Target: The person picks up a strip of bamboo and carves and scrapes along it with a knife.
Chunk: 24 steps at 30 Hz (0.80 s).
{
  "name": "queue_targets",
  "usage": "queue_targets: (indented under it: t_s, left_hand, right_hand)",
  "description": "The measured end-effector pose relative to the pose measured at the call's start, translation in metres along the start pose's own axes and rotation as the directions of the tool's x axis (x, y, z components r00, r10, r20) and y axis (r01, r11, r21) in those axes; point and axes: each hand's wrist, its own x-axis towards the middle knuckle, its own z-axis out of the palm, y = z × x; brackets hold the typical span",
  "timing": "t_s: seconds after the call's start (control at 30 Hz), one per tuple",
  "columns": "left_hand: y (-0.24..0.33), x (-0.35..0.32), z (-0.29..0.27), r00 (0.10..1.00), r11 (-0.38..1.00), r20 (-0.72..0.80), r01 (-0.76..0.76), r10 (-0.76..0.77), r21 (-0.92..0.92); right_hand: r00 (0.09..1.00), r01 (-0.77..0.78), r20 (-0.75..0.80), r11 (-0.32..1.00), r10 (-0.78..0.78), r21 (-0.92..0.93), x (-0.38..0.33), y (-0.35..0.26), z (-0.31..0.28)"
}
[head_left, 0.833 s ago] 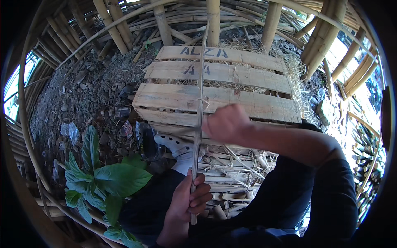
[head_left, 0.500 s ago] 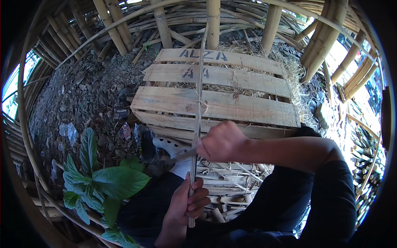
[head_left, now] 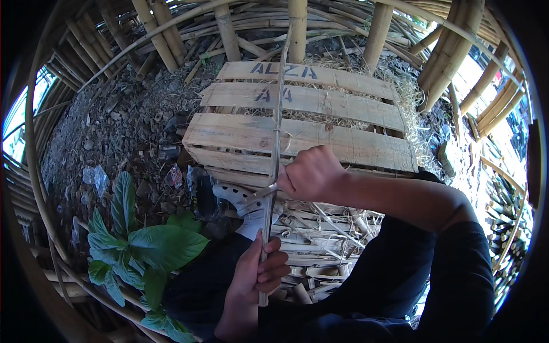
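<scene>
A long, thin bamboo strip point(head_left: 275, 137) runs upright through the middle of the view, its far part above the slatted wooden crate point(head_left: 349, 140). My left hand point(head_left: 258, 268) is closed round its near end, with a short stub showing below the fingers. My right hand point(head_left: 313, 174) is closed on a knife, whose handle is hidden in the fist. The knife's blade point(head_left: 257, 194) points left and lies across the strip, a little above my left hand. A thin curled sliver sticks out from the strip farther up.
My white shoe with holes point(head_left: 235, 196) stands left of the strip. A leafy green plant point(head_left: 160, 248) grows at the lower left. Bamboo offcuts point(head_left: 320, 240) lie below the crate, and bamboo posts point(head_left: 297, 31) stand behind it. Plastic scraps point(head_left: 97, 178) litter the soil.
My right hand and the knife have moved up along the strip, away from my left hand. My left hand keeps its grip near the strip's end.
</scene>
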Motion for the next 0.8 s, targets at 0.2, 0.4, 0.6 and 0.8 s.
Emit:
queue_targets:
  t_s: [0.2, 0.4, 0.6, 0.8]
  left_hand:
    - [-0.001, -0.001, -0.001, 1.000, 1.000, 0.002, -0.019, 0.019, 0.007]
    - [0.003, 0.000, -0.005, 0.998, 0.994, 0.046, -0.056, 0.051, 0.098]
    - [-0.014, 0.008, 0.015, 0.981, 0.863, 0.013, -0.177, 0.194, 0.474]
    - [-0.031, 0.015, 0.010, 0.944, 0.789, -0.085, -0.215, 0.320, 0.576]
  right_hand:
    - [1.000, 0.017, -0.011, 0.999, -0.016, 0.032, -0.004, -0.004, 0.006]
    - [0.974, -0.195, 0.122, 0.981, 0.192, 0.017, -0.014, -0.008, -0.023]
    - [0.994, -0.087, 0.107, 0.787, 0.026, 0.611, -0.059, -0.021, -0.032]
    - [0.975, -0.058, 0.214, 0.855, -0.062, 0.515, -0.086, -0.071, -0.019]
